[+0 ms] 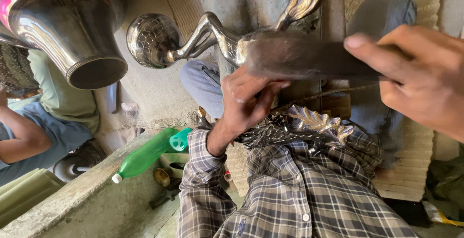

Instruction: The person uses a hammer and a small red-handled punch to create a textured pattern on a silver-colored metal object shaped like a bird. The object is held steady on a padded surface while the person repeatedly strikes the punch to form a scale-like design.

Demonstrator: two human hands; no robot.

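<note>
Workshop floor setting: grey concrete slab [72, 199] lower left, woven straw mat [411, 146] at right under the person's knees

Right hand [415, 73]: fingers curled round the handle end of a dark flat tool [299, 57], blurred, which lies across the view above the workpiece. Thumb on top, fingers pressed together on the tool

Left hand [246, 100]: fingers bent and bunched, pressing on the silver metal ornament [227, 40]; whether they pinch a small tool I cannot tell. Ornament: curved polished neck with a patterned round ball at its left end, held in front of the person, just beyond the left hand. Engraved leaf-shaped metal piece [314, 122] lies in the lap, on the plaid shirt

Upper left: polished steel vessel [72, 35] with pink rim. Green plastic bottle [145, 156] lies on the slab. Another person in a green top [58, 98] sits at left
</note>
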